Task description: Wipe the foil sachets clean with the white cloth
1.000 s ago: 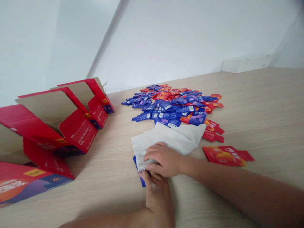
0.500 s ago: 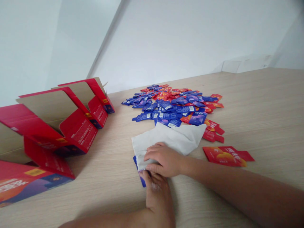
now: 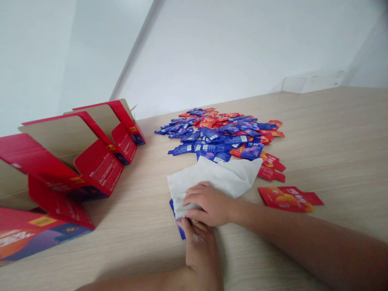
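Observation:
My right hand (image 3: 209, 204) lies over a white cloth (image 3: 215, 173), its fingers bent and pressed down on the fabric. Under the cloth's near left corner, the edge of a blue sachet (image 3: 181, 231) shows; the rest of it is covered. My left hand (image 3: 198, 236) is just below, touching the right hand, with its fingers closed at the sachet's near edge and partly hidden. To the right of the cloth lies a single flat red sachet (image 3: 286, 199) with an orange fruit print.
Behind the cloth spreads a pile of blue and red sachets (image 3: 212, 135). Along the left stand several red boxes with flaps up, including a near box (image 3: 45, 230) and a farther one (image 3: 100, 173). A white wall (image 3: 227, 52) rises behind the wooden table (image 3: 333, 141).
Both hands and the cloth stay in nearly the same place. The whole view has shifted very slightly.

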`<state>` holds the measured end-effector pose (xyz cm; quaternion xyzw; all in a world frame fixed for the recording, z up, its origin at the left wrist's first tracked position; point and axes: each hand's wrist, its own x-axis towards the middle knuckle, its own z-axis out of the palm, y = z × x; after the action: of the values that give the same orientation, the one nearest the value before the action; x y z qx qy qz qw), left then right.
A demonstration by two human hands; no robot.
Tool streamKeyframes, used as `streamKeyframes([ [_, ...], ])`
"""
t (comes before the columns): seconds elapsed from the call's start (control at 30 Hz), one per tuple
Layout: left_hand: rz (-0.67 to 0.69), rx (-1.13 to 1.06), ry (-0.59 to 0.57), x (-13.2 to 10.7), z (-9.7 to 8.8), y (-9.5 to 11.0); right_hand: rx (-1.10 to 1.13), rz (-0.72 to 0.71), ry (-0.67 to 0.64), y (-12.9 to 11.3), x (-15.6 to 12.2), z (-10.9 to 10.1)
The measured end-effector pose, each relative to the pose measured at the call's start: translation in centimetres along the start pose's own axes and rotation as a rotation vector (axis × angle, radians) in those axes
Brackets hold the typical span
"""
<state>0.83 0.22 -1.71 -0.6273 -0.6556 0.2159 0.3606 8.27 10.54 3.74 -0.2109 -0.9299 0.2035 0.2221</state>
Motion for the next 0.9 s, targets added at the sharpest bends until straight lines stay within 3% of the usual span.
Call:
streamKeyframes([
  [0.4, 0.093, -0.034, -0.014, 0.3, -1.2, -1.6, -0.010, 0.002, -0.005, 0.0, 0.0, -0.1],
  [0.57, 0.035, 0.007, -0.028, 0.2, -0.5, -0.5, -0.018, 0.005, -0.006, 0.0, 0.0, -0.1],
  [0.7, 0.007, 0.010, -0.012, 0.1, -0.1, -0.3, -0.012, 0.002, -0.001, 0.1, 0.0, 0.0],
  [0.9, 0.102, 0.000, 0.057, 0.2, -0.8, -1.6, -0.014, 0.000, 0.003, 0.1, 0.0, 0.0],
])
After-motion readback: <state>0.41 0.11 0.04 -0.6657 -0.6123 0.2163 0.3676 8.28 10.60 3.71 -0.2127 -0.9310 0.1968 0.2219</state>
